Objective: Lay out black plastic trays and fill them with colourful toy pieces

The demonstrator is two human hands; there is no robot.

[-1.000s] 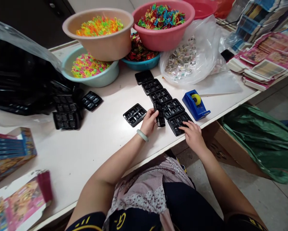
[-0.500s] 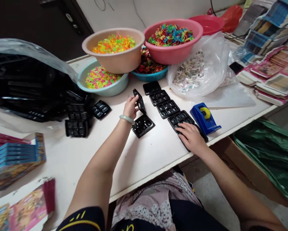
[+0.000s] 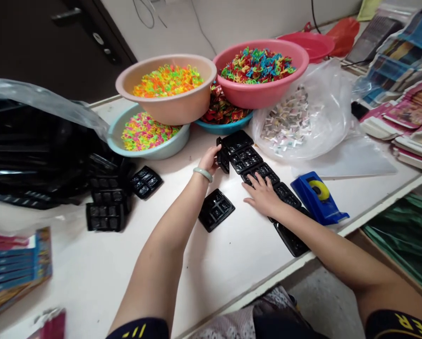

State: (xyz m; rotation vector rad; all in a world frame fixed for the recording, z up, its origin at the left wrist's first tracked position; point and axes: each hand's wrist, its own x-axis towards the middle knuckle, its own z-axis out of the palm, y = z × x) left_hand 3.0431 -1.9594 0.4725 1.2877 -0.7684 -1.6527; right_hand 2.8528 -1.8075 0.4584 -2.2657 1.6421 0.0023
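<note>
My left hand (image 3: 211, 159), with a pale bangle at its wrist, grips a small black plastic tray (image 3: 223, 155) that stands on edge close to the far end of a row. That row of black compartment trays (image 3: 246, 159) runs diagonally toward the table's front edge. Fingers spread, my right hand (image 3: 262, 193) lies over the middle of the row and touches a tray there. Nearer me, a single black tray (image 3: 217, 210) lies apart on the white table. Another loose tray (image 3: 146, 182) rests to the left.
A blue tape dispenser (image 3: 318, 197) stands right of the row. Behind are a peach basin (image 3: 166, 106), a pink basin (image 3: 262, 89) and a clear bag (image 3: 323, 136) of small pieces. More black trays (image 3: 107, 216) lie by a large plastic bag (image 3: 37, 150) at left.
My left hand has carried its tray away from the loose one, rightward to the row's far end. My right hand has slid up the row, uncovering the trays near the front edge.
</note>
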